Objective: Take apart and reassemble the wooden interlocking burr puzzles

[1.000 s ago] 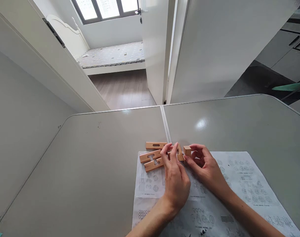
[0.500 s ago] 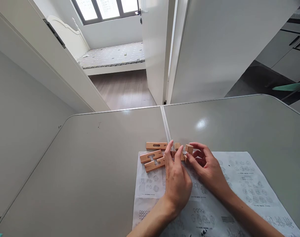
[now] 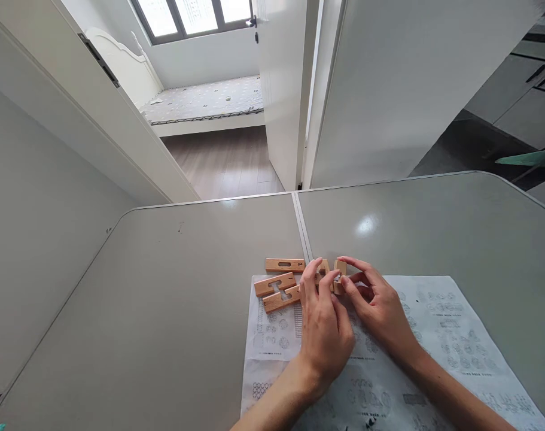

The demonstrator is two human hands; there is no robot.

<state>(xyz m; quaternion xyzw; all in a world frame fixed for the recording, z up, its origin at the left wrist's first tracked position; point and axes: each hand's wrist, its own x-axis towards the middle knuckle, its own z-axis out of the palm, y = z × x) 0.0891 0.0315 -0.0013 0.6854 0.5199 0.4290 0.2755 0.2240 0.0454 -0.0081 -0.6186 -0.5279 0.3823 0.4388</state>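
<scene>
My right hand [image 3: 382,308] is closed, pinching a small notched wooden puzzle piece [image 3: 341,267] between thumb and fingertips. My left hand [image 3: 323,326] curls its fingers over another light wooden puzzle piece [image 3: 323,266] just left of it; its thumb and part of the wood are hidden. Both hands work close together above the upper edge of a printed sheet [image 3: 272,368]. To the left of my left hand lie two slotted wooden bars [image 3: 274,284] side by side on the sheet. Behind them, a third bar [image 3: 285,264] with an oval slot and a number rests on the table.
The sheet carries printed puzzle drawings and spreads under both forearms. A grey table [image 3: 186,311] with a pale seam [image 3: 301,224] surrounds it. Beyond the far edge are an open door [image 3: 283,90], a bed [image 3: 209,99] and a wall [image 3: 380,90].
The piece in my right hand has turned and shifted slightly left, its notch now showing. My left fingers have moved a little right and bent further. The three bars stay put.
</scene>
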